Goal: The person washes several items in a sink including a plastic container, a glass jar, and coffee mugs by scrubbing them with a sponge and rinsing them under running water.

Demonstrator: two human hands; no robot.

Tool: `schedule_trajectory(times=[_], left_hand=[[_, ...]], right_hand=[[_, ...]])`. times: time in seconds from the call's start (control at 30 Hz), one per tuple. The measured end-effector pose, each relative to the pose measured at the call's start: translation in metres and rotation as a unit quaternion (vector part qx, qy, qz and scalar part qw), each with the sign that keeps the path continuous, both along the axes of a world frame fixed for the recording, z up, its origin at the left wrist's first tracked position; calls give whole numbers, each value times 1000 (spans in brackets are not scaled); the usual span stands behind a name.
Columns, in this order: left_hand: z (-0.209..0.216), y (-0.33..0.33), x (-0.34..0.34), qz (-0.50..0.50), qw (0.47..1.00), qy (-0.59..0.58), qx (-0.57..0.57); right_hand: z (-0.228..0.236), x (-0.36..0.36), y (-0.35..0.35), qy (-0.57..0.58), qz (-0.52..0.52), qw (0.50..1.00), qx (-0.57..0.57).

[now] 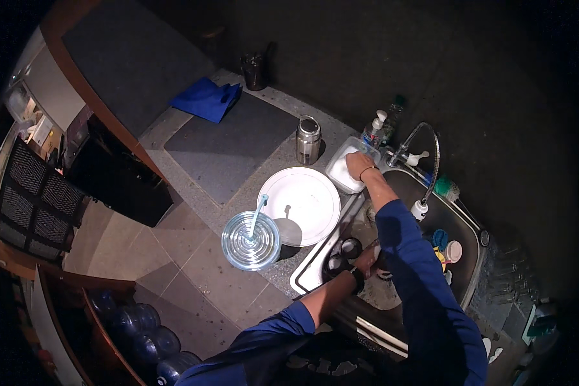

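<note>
My right hand (pixel 359 165) reaches into a clear plastic tub (pixel 345 183) with white contents at the sink's far left corner. Its fingers curl downward and look closed; what they hold, if anything, is hidden. Down inside the sink (pixel 387 297), my left hand (pixel 367 258) is partly covered by my right sleeve, so its fingers cannot be made out. Next to it, dark round cups or bowls (pixel 336 262) sit at the sink's left side. A large white plate (pixel 309 196) lies on the counter left of the tub.
A clear ridged lid or bowl with a blue straw (pixel 251 239) overlaps the plate's near side. Beyond stand a steel flask (pixel 308 140), a pump bottle (pixel 374 128) and a blue cloth bag (pixel 207 100). A flexible faucet (pixel 435 164) arches over the sink; a cup (pixel 453 250) stands at right.
</note>
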State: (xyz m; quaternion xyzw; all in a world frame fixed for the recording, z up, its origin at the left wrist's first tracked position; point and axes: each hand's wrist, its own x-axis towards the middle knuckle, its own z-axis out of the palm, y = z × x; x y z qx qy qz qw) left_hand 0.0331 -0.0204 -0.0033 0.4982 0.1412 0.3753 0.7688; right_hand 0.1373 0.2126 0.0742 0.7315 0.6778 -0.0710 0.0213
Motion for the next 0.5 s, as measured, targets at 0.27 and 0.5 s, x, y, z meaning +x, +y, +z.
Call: schedule_trajectory(times=[0.27, 0.5], left_hand=[[-17, 14, 19, -132, 880, 11, -457], [13, 35, 20, -112, 878, 13, -465]], right_hand=[[9, 73, -16, 92, -4, 996, -19], [69, 73, -210, 180, 33, 957, 225]])
